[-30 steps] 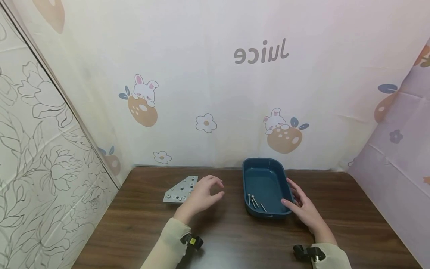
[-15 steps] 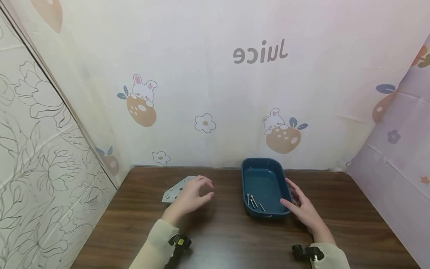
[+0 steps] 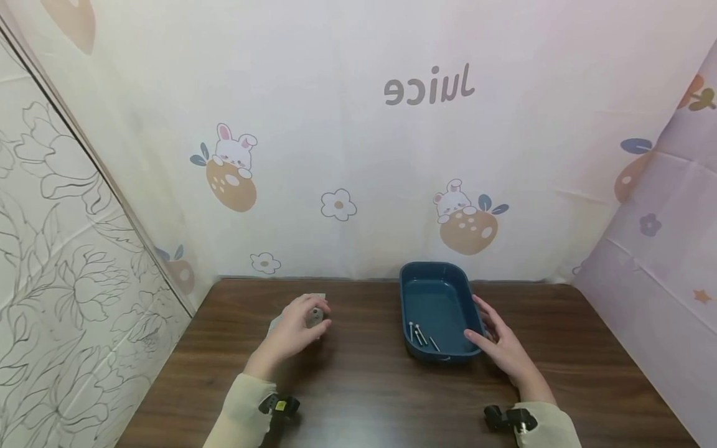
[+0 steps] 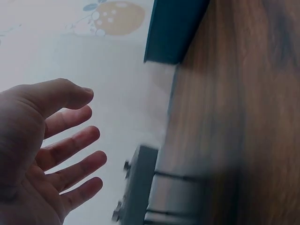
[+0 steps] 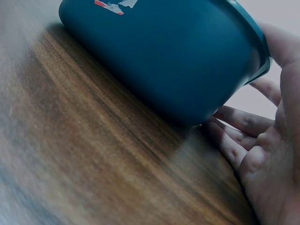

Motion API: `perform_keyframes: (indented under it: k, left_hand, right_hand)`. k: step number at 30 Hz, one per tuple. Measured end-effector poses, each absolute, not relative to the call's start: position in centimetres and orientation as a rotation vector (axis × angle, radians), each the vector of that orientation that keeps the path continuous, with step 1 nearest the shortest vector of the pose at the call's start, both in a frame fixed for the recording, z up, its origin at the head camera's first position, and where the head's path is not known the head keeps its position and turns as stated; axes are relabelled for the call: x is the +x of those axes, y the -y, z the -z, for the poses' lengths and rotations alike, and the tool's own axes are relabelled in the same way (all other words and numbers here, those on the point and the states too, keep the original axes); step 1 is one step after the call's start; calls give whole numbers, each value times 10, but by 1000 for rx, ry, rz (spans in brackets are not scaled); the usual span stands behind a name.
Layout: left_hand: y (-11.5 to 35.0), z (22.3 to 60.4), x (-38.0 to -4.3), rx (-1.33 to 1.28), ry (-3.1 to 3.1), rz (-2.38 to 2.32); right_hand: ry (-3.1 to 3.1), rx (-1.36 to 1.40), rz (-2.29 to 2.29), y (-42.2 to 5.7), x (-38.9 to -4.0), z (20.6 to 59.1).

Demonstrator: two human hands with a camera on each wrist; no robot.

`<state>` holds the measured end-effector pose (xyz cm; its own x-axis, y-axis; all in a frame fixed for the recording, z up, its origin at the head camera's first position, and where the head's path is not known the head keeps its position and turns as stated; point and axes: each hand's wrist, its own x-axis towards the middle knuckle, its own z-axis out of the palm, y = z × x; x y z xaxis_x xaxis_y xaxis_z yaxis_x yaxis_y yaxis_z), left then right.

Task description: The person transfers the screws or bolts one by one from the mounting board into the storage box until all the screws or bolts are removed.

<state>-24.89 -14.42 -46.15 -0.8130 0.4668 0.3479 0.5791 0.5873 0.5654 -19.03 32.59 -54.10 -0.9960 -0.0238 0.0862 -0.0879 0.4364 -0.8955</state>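
Over the grey plate (image 3: 315, 316) hovers my left hand (image 3: 291, 326), its fingers loosely bent and nothing between them. Much of the plate is hidden under that hand in the head view. In the left wrist view the grey plate (image 4: 140, 183) stands raised on thin dark legs, with small bolt heads on its face, apart from the fingertips. My right hand (image 3: 504, 348) holds the dark blue tray (image 3: 439, 358) at its right side, thumb over the rim and the other fingers along the outer wall. Several silver screws (image 3: 420, 336) lie loose in the tray's near left corner.
The brown wooden table (image 3: 358, 386) runs back to a printed curtain (image 3: 347, 124). More curtain hangs at the left and right sides. A torn label (image 5: 115, 5) sticks to the tray's outer wall.
My left hand has moved left, away from the tray side and across the grey plate, covering more of it. The right hand stays on the tray. The head view has shifted slightly.
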Motion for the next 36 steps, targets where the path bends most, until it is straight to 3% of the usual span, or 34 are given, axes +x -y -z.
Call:
perform_keyframes:
  k: [21,36]
  left_hand:
    - [205,457,-258,-659,2818,1045]
    - [224,455,-260,-572,2877,1080]
  right_hand:
    - [2625,92,-1632,-326,-191,540]
    - [2634,97,-1611,-326,-191,539]
